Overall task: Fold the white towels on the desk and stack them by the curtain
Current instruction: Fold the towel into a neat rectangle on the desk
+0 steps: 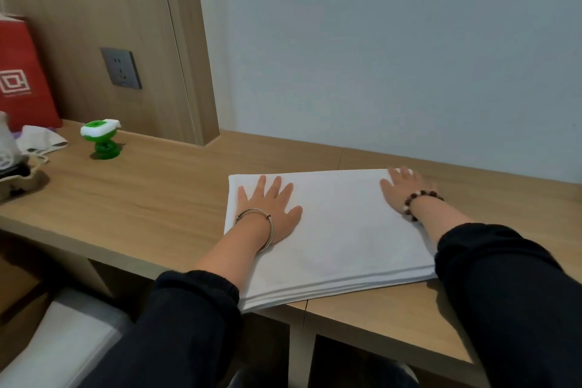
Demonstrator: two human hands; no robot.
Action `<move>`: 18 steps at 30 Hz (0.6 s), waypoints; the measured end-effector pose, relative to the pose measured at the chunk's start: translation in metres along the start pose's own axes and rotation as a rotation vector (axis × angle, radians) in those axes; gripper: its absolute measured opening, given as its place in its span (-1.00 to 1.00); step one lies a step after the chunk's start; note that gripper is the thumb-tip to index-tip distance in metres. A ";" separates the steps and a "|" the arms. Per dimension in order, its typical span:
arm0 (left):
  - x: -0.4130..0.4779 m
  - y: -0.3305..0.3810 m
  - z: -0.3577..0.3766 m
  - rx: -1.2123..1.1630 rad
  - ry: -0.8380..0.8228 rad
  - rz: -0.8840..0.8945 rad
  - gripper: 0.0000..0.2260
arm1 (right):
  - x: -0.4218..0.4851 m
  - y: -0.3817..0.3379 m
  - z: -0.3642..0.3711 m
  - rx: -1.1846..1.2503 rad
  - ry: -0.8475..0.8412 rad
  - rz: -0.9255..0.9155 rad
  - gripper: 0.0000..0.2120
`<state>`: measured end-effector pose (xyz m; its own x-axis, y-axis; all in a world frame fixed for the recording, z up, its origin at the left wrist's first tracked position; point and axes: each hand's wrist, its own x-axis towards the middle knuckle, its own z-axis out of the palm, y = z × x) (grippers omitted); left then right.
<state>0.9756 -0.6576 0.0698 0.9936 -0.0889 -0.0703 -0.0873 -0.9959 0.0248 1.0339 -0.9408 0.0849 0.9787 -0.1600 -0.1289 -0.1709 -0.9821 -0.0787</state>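
Note:
A white towel (340,230), folded into a flat rectangle of several layers, lies on the wooden desk (151,198) with its near edge at the desk's front edge. My left hand (271,211) rests flat on the towel's left part, fingers spread and straight. My right hand (400,189) lies flat near the towel's far right corner, fingers extended. A silver bangle sits on my left wrist and a bead bracelet on my right. No curtain is in view.
A green and white gadget (102,138) stands at the desk's back left. Farther left are a red paper bag (23,72), crumpled white cloth (41,138) and a kettle-like object (9,151). A wall socket (121,68) sits on the wood panel. A white seat (59,340) is below left.

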 end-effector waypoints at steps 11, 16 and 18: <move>-0.009 0.035 -0.003 -0.038 -0.011 -0.056 -0.46 | -0.036 -0.087 0.009 0.014 -0.060 -0.129 -0.46; -0.017 0.095 -0.004 -0.120 -0.038 -0.129 -0.49 | -0.038 -0.040 0.012 0.020 -0.031 -0.108 -0.49; -0.021 0.110 -0.006 -0.134 -0.053 -0.099 -0.49 | -0.038 -0.023 0.009 0.023 -0.023 -0.078 -0.49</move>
<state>0.9452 -0.7651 0.0797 0.9913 0.0055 -0.1312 0.0251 -0.9887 0.1479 0.9992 -0.9116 0.0825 0.9863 -0.0808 -0.1441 -0.0974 -0.9889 -0.1121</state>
